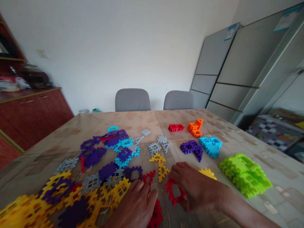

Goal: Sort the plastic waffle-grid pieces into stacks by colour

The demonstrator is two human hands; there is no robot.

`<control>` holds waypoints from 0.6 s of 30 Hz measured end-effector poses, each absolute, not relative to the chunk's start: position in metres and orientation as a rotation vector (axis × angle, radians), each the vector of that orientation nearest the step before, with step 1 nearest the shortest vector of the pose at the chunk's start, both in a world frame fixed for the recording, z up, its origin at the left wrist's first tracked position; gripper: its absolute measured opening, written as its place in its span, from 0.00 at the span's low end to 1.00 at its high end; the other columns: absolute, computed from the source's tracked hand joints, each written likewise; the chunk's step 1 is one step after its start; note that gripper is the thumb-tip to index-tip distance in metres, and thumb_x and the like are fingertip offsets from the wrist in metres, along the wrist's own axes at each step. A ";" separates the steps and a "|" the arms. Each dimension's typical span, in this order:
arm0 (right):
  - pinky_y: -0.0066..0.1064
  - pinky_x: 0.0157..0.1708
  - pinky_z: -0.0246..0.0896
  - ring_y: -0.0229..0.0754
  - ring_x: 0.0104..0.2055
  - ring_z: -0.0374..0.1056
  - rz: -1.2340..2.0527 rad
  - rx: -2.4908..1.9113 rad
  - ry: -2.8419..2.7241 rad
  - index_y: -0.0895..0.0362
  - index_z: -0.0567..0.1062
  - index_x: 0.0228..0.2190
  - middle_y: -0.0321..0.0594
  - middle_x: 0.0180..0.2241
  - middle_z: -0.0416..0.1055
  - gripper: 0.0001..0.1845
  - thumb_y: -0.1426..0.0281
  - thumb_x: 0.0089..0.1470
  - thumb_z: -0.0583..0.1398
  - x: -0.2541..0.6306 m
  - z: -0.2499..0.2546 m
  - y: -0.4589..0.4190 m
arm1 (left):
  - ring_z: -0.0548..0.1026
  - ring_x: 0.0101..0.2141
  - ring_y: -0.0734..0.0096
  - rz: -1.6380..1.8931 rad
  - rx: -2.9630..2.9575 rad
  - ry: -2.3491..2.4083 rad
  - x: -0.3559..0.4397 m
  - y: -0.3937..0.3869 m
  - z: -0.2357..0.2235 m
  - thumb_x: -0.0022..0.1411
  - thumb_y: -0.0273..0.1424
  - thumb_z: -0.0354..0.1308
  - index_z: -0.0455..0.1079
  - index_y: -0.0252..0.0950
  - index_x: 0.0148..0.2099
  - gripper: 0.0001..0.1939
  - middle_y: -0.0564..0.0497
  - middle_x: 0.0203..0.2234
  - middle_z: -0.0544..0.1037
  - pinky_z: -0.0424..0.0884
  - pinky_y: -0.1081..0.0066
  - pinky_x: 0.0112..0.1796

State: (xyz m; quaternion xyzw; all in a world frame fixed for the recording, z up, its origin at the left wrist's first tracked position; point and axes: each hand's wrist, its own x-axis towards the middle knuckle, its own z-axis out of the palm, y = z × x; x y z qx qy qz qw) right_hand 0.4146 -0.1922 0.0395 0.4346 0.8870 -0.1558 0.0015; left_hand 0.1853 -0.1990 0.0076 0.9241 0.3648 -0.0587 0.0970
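My right hand has its fingers closed on a red toothed building piece with a square opening. To its left, my left hand is curled, its thumb against another red toothed piece that is partly hidden under the hand. Just beyond the left fingertips lies a red triangular piece. Two yellow pieces, a triangle and a longer one, lie ahead between the hands. Partly behind my right wrist is a yellow piece.
Mixed yellow, purple and grey pieces spread across the left. Grouped at right are green, blue, purple, orange and red pieces. Two grey chairs stand beyond the patterned table.
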 end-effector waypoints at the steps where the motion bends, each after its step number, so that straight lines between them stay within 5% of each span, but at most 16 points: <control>1: 0.43 0.50 0.60 0.51 0.45 0.66 -0.461 1.398 2.791 0.58 0.73 0.40 0.46 0.42 0.71 0.23 0.70 0.37 0.66 0.420 0.045 -0.189 | 0.71 0.49 0.46 -0.141 2.718 1.094 0.185 -0.198 0.012 0.50 0.30 0.62 0.72 0.33 0.53 0.25 0.38 0.48 0.77 0.64 0.51 0.55; 4: 0.42 0.48 0.61 0.51 0.44 0.65 -0.334 1.497 2.824 0.58 0.72 0.37 0.46 0.40 0.71 0.18 0.70 0.40 0.65 0.440 0.062 -0.174 | 0.70 0.52 0.49 0.028 2.647 1.116 0.183 -0.190 0.026 0.48 0.28 0.62 0.71 0.36 0.54 0.28 0.41 0.51 0.76 0.62 0.55 0.57; 18: 0.38 0.47 0.65 0.53 0.46 0.70 0.013 1.691 2.556 0.59 0.73 0.42 0.51 0.45 0.73 0.24 0.73 0.39 0.67 0.540 0.093 -0.010 | 0.77 0.42 0.57 0.341 2.752 1.063 0.229 -0.017 0.066 0.50 0.31 0.68 0.70 0.36 0.50 0.24 0.47 0.40 0.79 0.72 0.65 0.43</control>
